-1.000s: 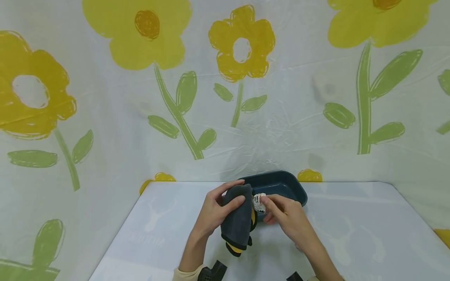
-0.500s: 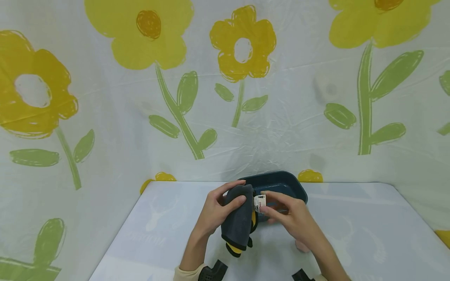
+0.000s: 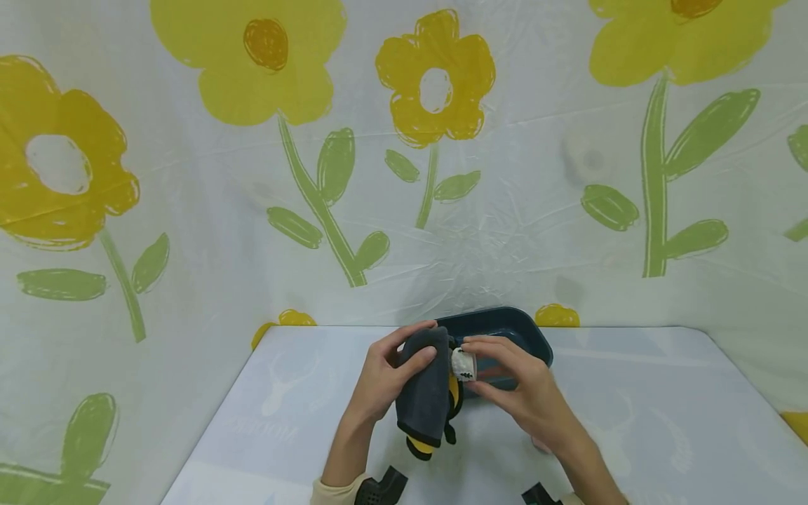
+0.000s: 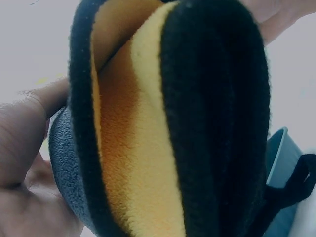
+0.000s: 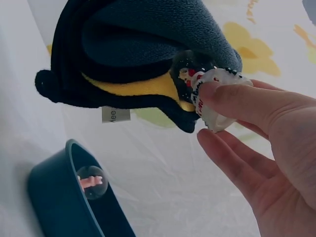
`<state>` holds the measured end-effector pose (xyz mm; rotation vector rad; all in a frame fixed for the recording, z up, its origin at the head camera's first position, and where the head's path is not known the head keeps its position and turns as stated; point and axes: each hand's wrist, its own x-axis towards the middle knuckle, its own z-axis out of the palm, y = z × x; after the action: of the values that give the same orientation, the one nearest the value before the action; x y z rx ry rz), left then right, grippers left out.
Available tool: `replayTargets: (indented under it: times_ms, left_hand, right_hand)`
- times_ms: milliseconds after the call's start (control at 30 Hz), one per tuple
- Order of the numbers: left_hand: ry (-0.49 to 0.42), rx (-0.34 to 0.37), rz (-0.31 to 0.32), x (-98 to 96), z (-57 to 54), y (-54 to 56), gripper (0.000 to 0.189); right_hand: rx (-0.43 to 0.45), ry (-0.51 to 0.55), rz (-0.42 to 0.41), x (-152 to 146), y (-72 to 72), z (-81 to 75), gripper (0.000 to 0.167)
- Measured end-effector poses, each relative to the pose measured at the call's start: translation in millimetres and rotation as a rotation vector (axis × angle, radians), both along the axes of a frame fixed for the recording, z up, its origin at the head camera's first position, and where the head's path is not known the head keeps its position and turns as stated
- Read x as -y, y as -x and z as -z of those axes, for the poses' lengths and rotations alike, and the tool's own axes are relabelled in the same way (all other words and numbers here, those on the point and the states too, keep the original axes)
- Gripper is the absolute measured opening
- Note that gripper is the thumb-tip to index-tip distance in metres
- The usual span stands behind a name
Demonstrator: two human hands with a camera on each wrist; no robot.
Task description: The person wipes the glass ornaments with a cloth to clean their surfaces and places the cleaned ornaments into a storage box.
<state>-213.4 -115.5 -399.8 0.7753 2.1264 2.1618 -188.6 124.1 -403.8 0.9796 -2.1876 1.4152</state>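
My left hand [image 3: 388,368] grips a folded cloth [image 3: 423,393], grey outside, yellow inside, with black edging. In the left wrist view the yellow lining [image 4: 148,123] shows between the folds. At the cloth's right side, my right hand [image 3: 527,382] pinches the white base of a small snow globe [image 3: 463,365] between thumb and fingers. The right wrist view shows its clear dome [image 5: 190,74], with a red and white figure inside, against the cloth's yellow fold. How much of the dome the fold covers is hard to tell.
A dark blue basin [image 3: 533,333] stands behind the hands at the table's far edge. Inside it, the right wrist view shows another clear globe [image 5: 92,182] with a pink figure. A pinkish object [image 3: 541,443] is partly hidden by my right forearm. A flower-printed curtain [image 3: 505,175] hangs behind.
The globe's base has turned, its red-printed label swinging out of view in the head view. My right fingers have spread wider around it. The cloth has shifted slightly.
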Motion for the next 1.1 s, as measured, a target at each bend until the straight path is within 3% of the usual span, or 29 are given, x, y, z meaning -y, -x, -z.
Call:
replayTargets:
  times_ms: [500, 733, 800, 967, 1100]
  left_hand:
    - [0.003, 0.004, -0.006, -1.0, -1.2, -0.6, 0.039]
    - [0.010, 0.003, -0.011, -1.2, -1.5, -1.5, 0.040]
    - [0.025, 0.001, -0.018, -2.1, -1.9, -1.6, 0.040]
    - [0.045, -0.001, -0.005, -5.9, -2.0, -2.6, 0.039]
    - [0.046, -0.002, 0.015, -9.2, -1.0, -3.6, 0.039]
  right_hand:
    - [-0.053, -0.049, 0.030, -0.2, 2.4, 2.5, 0.061]
    - [-0.027, -0.101, 0.144, 2.1, 3.1, 5.1, 0.053]
    - [0.002, -0.111, 0.186, 3.4, 2.8, 5.9, 0.046]
    - [0.176, -0.097, 0.275, 6.1, 1.0, 4.8, 0.029]
    - [0.276, -0.128, 0.358, 7.1, 0.1, 2.4, 0.027]
